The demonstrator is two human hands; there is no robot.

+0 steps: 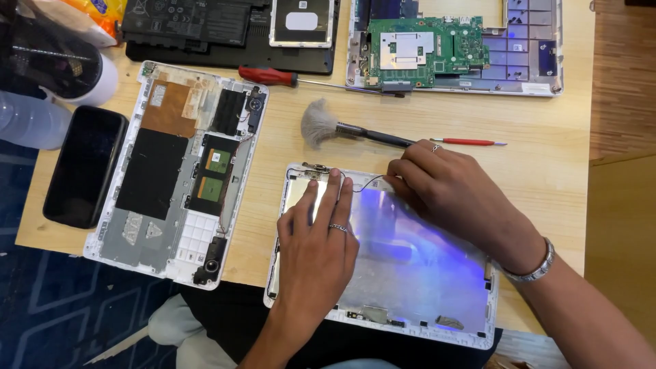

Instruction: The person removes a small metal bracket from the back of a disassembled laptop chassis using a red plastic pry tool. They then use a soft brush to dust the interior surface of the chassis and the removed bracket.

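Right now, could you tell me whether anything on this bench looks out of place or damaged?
Nothing looks spilled or broken. The oddest thing is a thin black wire lying loose across the top edge of the silver lid panel, between the left hand and right hand. That panel also overhangs the table edge towards the person.
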